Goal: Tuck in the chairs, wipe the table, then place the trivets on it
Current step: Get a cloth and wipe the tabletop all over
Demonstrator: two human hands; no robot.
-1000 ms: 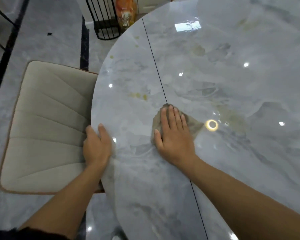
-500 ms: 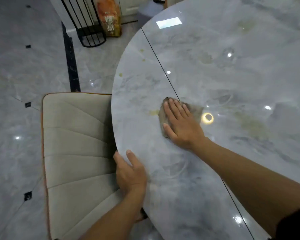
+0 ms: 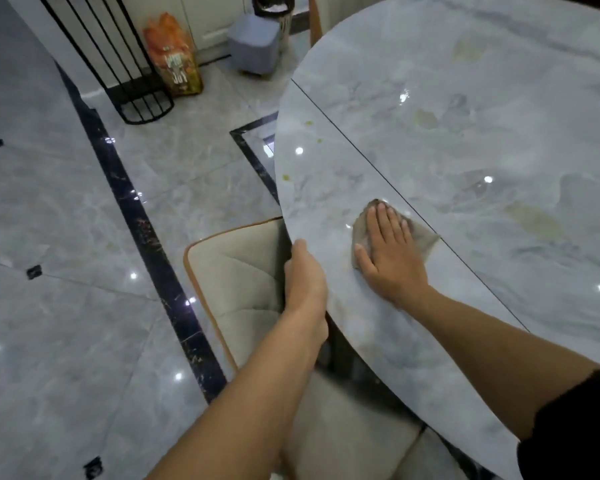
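Already tucked: cream padded chair (image 3: 236, 271).
Wiping: flat right hand (image 3: 390, 258) pressed brown cloth (image 3: 426, 239) on glossy grey marble table (image 3: 499, 64); left hand (image 3: 305, 275) clasped its rim.
Remaining: yellow stains (image 3: 534, 220) at right, trivets.

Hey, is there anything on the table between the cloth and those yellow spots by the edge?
Nothing visible. The right hand presses the cloth flat, and only bare table lies between it and the yellow spots. The left hand grips the edge nearer the person, off that path.
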